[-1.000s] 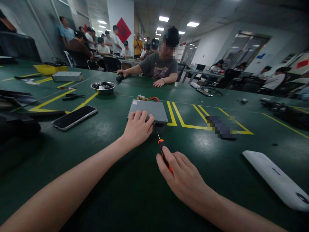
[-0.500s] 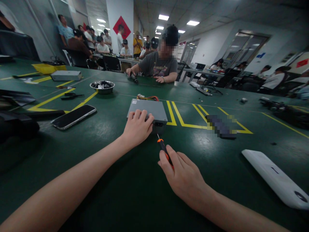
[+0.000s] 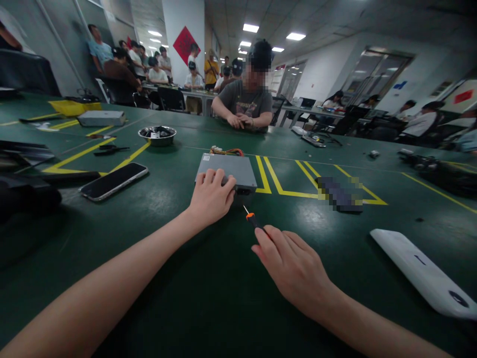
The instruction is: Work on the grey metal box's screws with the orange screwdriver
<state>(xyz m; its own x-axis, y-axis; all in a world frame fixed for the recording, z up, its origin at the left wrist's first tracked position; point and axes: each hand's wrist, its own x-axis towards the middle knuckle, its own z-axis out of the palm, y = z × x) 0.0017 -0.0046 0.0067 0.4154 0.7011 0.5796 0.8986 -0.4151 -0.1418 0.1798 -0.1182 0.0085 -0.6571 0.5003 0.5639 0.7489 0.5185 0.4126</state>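
Note:
A grey metal computer power supply (image 3: 233, 166) lies flat on the green table, with colored cables (image 3: 228, 151) at its far side. My left hand (image 3: 213, 196) grips its near left part, fingers bent over the top and the thumb down by the front side. In my right hand (image 3: 290, 261) is a screwdriver (image 3: 252, 219) with a black and orange handle, my fingers wrapped round it. Its thin tip points toward the power supply's front side and stands a little apart from it. The power socket shows on that side, right of my left thumb.
On the left are a phone (image 3: 114, 181), a metal bowl (image 3: 157, 135) of small dark parts, a grey metal box (image 3: 102, 118) and a yellow tray (image 3: 74, 107). A white oblong device (image 3: 421, 271) lies at right, with a blurred dark object (image 3: 339, 194) behind. A co-worker (image 3: 244, 102) sits opposite.
My right hand has drawn back to the right, taking the screwdriver tip away from the power supply. My left hand stays put. The co-worker's hands have come together.

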